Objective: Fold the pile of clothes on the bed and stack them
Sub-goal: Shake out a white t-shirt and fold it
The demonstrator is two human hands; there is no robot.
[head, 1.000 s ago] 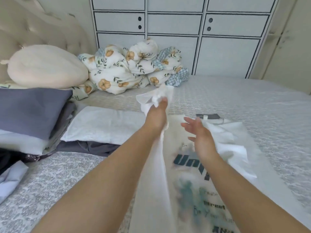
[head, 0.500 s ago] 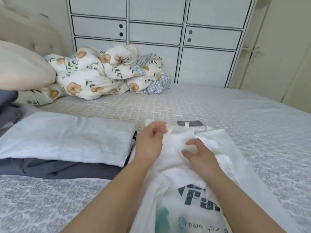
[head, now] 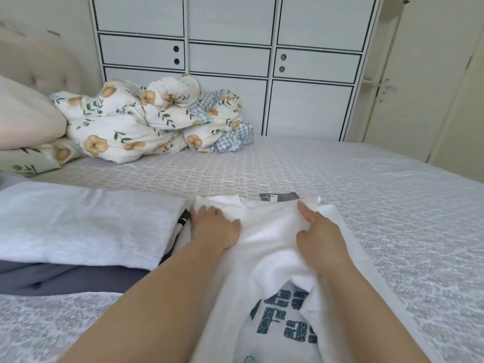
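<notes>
A white T-shirt [head: 269,231] with dark blue printed letters lies on the bed in front of me, its grey neck label [head: 279,197] at the far end. My left hand [head: 213,227] rests flat on the shirt's upper left part, fingers pointing towards the far left corner. My right hand [head: 318,233] lies on the upper right part and grips a fold of the white fabric, thumb up near the far right corner. A folded white cloth [head: 86,226] sits on a folded grey-blue garment [head: 65,280] just left of the shirt.
A bunched floral duvet [head: 146,124] and a cream pillow [head: 23,119] lie at the head of the bed on the left. The patterned grey bedspread [head: 379,205] stretches to the right. A white wardrobe [head: 227,61] and a door [head: 419,74] stand behind.
The left hand has brought the lifted white fabric down onto the shirt. Both hands then slid apart towards the shirt's upper corners. The view has shifted closer.
</notes>
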